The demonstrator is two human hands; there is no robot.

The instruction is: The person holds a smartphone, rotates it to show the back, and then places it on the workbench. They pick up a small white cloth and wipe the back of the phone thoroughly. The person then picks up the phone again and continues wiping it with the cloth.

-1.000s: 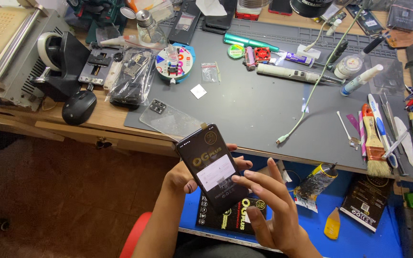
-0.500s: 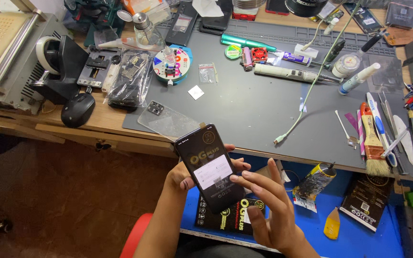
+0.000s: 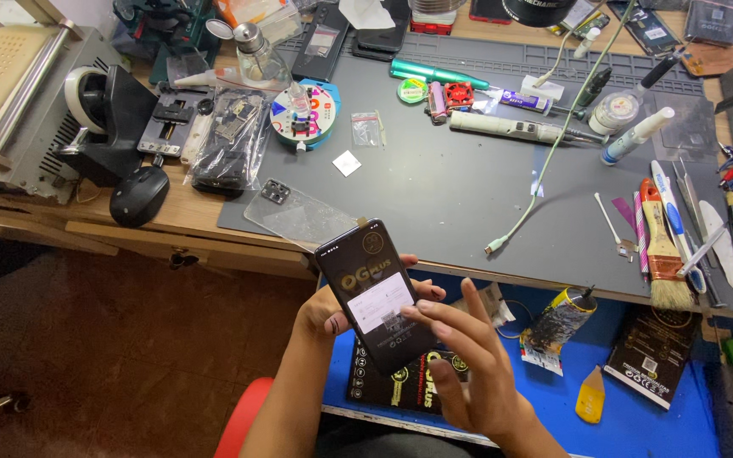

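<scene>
My left hand (image 3: 326, 315) holds a black smartphone (image 3: 375, 293) from below, its face covered by a dark film with a white label. My right hand (image 3: 468, 365) is over the phone's lower right, with its fingertips touching the white label and the fingers spread. Under both hands lies a black flat package (image 3: 396, 386) on a blue surface (image 3: 638, 420). A clear phone case (image 3: 299, 214) rests on the grey work mat's (image 3: 434, 195) front edge just beyond the phone.
A black mouse (image 3: 138, 195) and a bagged black item (image 3: 226, 148) sit at left beside a beige machine (image 3: 10, 93). A brush (image 3: 659, 242), tweezers and pens lie at right. A cable (image 3: 545, 170) runs across the mat. More black packages (image 3: 659, 356) lie on the blue surface.
The phone and both hands stay in nearly the same place. My right fingers have shifted slightly on the label.
</scene>
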